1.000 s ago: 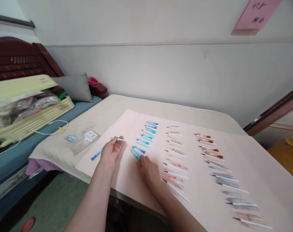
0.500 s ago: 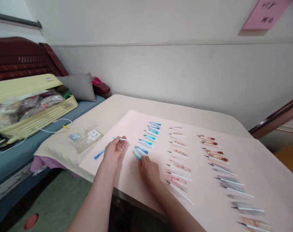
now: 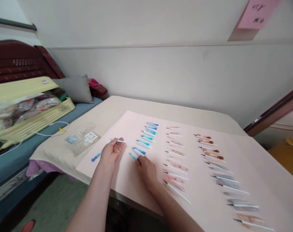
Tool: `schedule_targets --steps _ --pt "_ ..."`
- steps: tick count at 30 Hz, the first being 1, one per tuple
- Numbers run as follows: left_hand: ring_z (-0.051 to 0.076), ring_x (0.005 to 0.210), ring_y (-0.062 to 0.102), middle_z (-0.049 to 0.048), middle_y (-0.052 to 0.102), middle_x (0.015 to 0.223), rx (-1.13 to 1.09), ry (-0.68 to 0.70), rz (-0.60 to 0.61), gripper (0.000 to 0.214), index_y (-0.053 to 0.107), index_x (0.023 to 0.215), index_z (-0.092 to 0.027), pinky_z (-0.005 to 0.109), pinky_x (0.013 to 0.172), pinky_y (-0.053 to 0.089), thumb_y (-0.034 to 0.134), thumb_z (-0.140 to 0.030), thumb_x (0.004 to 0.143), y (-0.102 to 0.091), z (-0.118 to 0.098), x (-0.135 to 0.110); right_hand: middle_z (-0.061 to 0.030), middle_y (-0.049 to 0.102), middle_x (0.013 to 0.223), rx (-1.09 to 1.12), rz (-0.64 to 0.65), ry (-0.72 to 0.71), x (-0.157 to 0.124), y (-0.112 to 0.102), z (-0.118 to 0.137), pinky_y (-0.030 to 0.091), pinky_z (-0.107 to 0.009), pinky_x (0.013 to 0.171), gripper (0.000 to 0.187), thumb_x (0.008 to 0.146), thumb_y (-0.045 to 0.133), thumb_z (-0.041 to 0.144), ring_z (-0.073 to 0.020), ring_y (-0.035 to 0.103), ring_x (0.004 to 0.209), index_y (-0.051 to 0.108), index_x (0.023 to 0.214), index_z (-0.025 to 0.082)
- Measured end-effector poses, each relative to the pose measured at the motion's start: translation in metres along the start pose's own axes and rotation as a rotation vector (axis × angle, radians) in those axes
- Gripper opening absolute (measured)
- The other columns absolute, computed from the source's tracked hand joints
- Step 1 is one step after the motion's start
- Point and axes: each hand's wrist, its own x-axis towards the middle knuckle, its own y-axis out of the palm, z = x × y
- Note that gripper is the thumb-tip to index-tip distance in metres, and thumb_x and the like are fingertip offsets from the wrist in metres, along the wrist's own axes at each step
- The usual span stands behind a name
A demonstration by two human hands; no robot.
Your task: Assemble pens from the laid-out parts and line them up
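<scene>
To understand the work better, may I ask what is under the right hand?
A teal piece pokes out from under the right hand, over the pink sheet. The piece's near end, and whatever else lies beneath the palm, is covered.

Teal piece (image 3: 132, 156) now farther left

On the pink note (image 3: 259, 13) at far right, reads "45" by hand, then unclear signs. On the white label (image 3: 90, 137) and yellow case (image 3: 50, 113) at left, too small to read.
</scene>
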Motion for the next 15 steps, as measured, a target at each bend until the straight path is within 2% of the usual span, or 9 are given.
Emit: schedule_targets --steps 7,11,15 --pt "0.015 0.061 0.065 0.0078 0.063 0.069 0.112 0.064 0.030 0.012 0.050 0.073 -0.012 0.026 0.054 0.056 0.049 -0.003 0.081 0.001 0.006 0.002 0.0038 0.058 0.061 0.498 -0.090 0.073 0.005 -0.009 -0.012 0.033 -0.020 0.051 0.019 0.079 0.047 0.031 -0.0115 0.050 0.054 0.062 0.075 0.022" --pt "0.016 0.058 0.065 0.0090 0.064 0.068 0.207 0.106 0.080 0.009 0.052 0.072 -0.012 0.026 0.051 0.054 0.053 -0.005 0.078 0.005 0.011 -0.001 0.0044 0.050 0.056 0.631 -0.083 0.077 0.007 -0.014 -0.015 0.033 -0.020 0.049 0.019 0.077 0.047 0.032 -0.0110 0.045 0.052 0.061 0.072 0.020" --pt "0.017 0.062 0.065 0.0085 0.065 0.067 0.284 0.143 0.132 0.006 0.053 0.074 -0.012 0.026 0.054 0.054 0.056 -0.008 0.077 0.008 0.017 -0.005 0.0041 0.049 0.056 0.653 -0.071 0.066 0.007 -0.019 -0.016 0.032 -0.020 0.050 0.018 0.077 0.048 0.031 -0.0109 0.043 0.053 0.061 0.069 0.020"
